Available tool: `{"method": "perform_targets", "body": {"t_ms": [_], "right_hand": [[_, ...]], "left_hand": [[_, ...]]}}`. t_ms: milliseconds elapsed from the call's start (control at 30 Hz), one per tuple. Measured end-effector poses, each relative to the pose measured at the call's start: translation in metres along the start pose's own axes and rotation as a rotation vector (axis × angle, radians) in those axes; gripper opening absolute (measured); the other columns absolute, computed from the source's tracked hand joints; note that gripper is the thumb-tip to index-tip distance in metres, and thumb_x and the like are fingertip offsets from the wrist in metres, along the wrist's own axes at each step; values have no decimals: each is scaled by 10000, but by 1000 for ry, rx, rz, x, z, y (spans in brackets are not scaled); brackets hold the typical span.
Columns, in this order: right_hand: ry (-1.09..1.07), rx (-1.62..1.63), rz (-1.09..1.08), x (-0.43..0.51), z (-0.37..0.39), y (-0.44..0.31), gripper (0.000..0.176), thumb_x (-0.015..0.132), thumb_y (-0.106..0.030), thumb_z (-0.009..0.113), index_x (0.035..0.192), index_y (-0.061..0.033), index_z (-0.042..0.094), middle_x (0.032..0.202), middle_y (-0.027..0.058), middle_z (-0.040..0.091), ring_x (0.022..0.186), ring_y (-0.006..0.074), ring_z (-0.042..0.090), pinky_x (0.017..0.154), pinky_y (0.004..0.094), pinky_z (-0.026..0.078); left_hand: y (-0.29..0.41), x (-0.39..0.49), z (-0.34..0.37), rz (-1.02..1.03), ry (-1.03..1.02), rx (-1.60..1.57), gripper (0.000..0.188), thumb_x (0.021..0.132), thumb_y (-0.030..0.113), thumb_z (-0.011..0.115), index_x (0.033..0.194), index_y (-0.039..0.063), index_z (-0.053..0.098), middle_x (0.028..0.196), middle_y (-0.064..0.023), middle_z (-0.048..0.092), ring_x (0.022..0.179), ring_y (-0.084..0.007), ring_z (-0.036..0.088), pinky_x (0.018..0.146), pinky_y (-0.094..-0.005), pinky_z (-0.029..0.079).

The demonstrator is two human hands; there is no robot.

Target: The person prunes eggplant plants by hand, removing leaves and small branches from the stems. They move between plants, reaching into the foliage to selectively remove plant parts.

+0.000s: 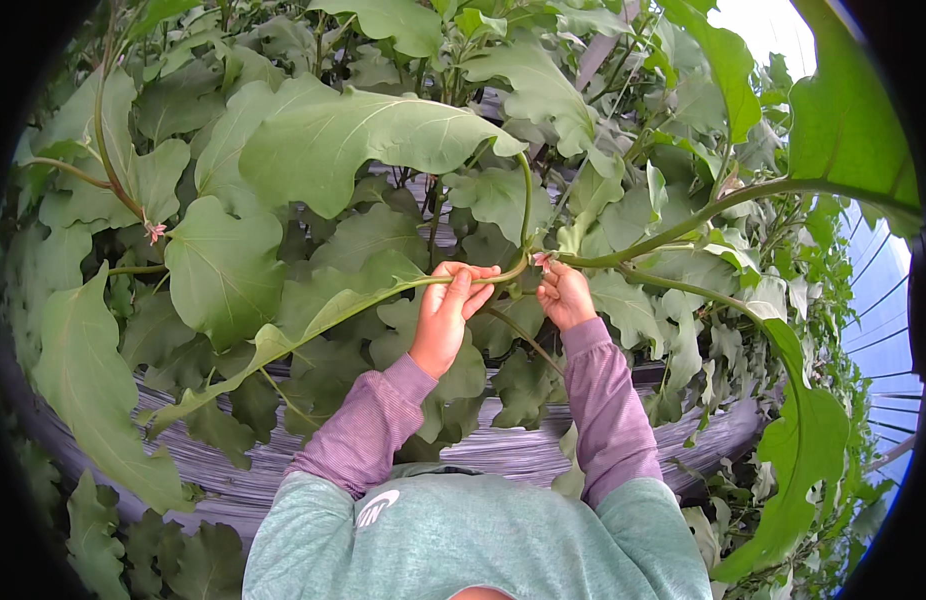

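Note:
My left hand (446,315) holds a green leaf stalk (508,274) between thumb and fingers, just left of a stem joint. That stalk runs left into a long, folded leaf (305,337). At the joint my right hand (564,296) has its thumb and fingertips closed at a small pinkish flower (542,260). A thick green stem (658,238) leads from there to the upper right. Above both hands a broad lobed leaf (373,135) arches over, and its curved stalk (527,199) comes down to the same joint. The plants look like eggplants.
Another pinkish flower (155,230) hangs on a stem at the left. Dense foliage surrounds the hands. Wrinkled plastic sheeting (508,450) lies below the plants. A large leaf (800,450) droops at the right, with a pale ribbed cover (883,315) behind.

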State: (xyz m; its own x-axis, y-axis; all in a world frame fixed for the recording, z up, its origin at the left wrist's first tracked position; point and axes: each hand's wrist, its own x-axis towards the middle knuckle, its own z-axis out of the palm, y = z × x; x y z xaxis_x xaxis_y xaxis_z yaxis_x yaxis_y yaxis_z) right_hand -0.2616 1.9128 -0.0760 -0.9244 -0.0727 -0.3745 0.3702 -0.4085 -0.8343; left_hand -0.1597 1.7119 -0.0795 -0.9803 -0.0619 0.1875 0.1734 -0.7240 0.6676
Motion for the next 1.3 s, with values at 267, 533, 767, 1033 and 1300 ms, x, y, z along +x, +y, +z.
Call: {"method": "perform_targets", "body": {"t_ms": [267,533,767,1033,1300], "right_hand": [[378,-397,-839,-129,-115,-50,196,1019,-232,463,1041,-47,525,593,-52,339,450,46,315,448,221,409],[1202,-1580,-203,-245,-283,-2,492,876,-398,636,1146,5,555,946,235,661,766,322,676,657,410,525],[802,-1297,-439,-231,-205,1,374,893,-252,643,1206,-57,581,796,141,689,742,309,668,680,396,505],[439,-1148,-740,-205,-107,9,244,878,-151,663,1087,-26,656,700,103,667,573,175,627,559,299,480],[70,-723,-934,-161,5,-37,350,902,-150,647,1198,23,573,1018,117,675,797,147,654,677,275,517]], "left_hand": [[7,15,-13,-29,-107,166,196,1009,179,455,1169,73,493,1194,-68,579,1155,-173,552,975,-343,479],[50,108,10,-556,-462,905,599,788,459,748,1090,-14,537,988,-88,623,861,-135,622,699,-295,538],[35,138,57,-396,-502,1494,388,754,384,762,724,9,667,648,-33,631,529,-94,573,510,-247,466],[5,138,34,-526,-394,1282,299,852,290,657,898,-4,635,752,-55,660,603,-116,622,554,-263,520],[28,133,33,-520,-447,975,392,935,354,526,1128,14,551,1075,-104,630,1029,-189,601,797,-332,531]]}}
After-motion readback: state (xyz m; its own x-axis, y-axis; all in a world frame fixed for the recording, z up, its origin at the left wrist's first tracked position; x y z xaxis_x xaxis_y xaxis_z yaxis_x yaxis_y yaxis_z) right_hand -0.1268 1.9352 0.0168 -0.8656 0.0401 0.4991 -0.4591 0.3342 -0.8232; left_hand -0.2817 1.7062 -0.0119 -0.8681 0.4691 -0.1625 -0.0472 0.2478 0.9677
